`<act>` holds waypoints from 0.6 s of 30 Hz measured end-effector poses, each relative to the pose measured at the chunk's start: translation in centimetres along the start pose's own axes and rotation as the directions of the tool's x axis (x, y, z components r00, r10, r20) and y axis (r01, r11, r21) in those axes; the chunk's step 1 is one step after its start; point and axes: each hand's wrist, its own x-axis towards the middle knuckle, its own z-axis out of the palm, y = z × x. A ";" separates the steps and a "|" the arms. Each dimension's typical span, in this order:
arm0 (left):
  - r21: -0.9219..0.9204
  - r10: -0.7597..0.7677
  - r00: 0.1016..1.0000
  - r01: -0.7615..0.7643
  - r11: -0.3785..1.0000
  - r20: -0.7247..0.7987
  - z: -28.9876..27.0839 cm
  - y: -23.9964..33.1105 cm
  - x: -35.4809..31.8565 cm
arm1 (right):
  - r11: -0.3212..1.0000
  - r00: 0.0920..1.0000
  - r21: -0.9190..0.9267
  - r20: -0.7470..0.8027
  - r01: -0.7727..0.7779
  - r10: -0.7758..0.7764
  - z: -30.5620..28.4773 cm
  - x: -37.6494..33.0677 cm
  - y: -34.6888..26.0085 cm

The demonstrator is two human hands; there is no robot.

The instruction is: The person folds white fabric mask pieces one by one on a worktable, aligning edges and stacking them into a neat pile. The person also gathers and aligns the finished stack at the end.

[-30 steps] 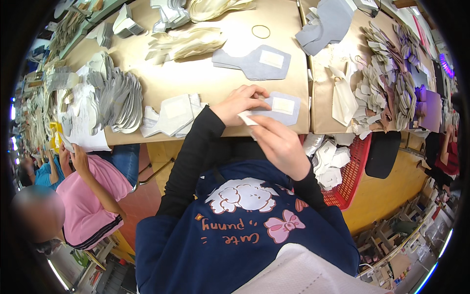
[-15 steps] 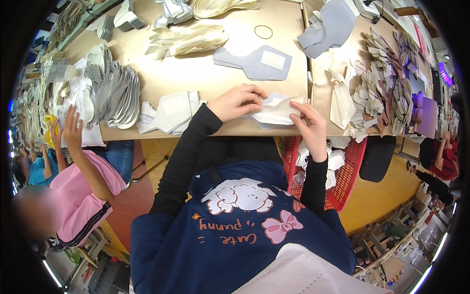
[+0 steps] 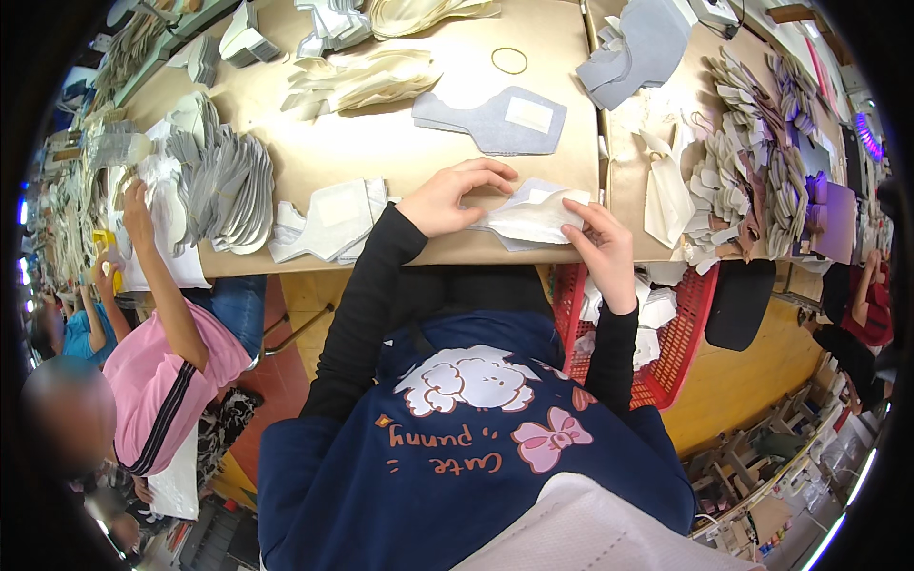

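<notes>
Tan-covered worktable [image 3: 381, 143] fills upper mid of view, brightly lit. R hand [image 3: 609, 249]: thumb + index nearly closed, pinching R end of pale thin sheet [image 3: 528, 221]; sheet lies over grey cut piece [image 3: 545, 185], whose edges poke out above & below. L hand [image 3: 446, 202]: fingers curved, thumb well apart from them, no hold on anything that shows; it's by sheet's L end, can't tell if thumb touches. Sheet + grey piece sit close to table's front edge, just L of the seam [image 3: 602, 143]. Above: grey bottle-shaped stack [image 3: 486, 119] w/ 1 pale patch, tan gap btwn it & L hand. Rubber band [image 3: 509, 61] lies beyond, tan all round it. To L, pale cut pieces [image 3: 328, 224] near front edge, just beside black sleeve [image 3: 376, 266]; farther L, fanned grey pile [image 3: 228, 186]. Upper L of mid: cream bundle [image 3: 362, 81]. Past seam: 2nd table [image 3: 624, 162] w/ cream folded piece [image 3: 668, 195] & mixed bundles [image 3: 752, 171]. Below, by R forearm: red basket [image 3: 681, 343] w/ white scraps [image 3: 657, 309]. Far L: co-worker in pink [image 3: 176, 362].
</notes>
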 end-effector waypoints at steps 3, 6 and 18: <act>-0.015 -0.017 1.000 0.017 1.000 0.017 0.0 0.1 0.0 | 0.999 1.000 0.012 0.001 -0.031 0.031 0.1 0.0 0.2; -0.001 -0.011 1.000 0.011 1.000 0.023 0.1 0.1 0.1 | 1.000 1.000 -0.008 0.007 -0.028 0.028 0.1 0.0 0.3; 0.072 -0.040 0.972 0.058 0.996 -0.230 2.7 0.6 0.6 | 0.984 0.999 -0.169 0.011 0.049 -0.048 0.9 -0.2 -1.2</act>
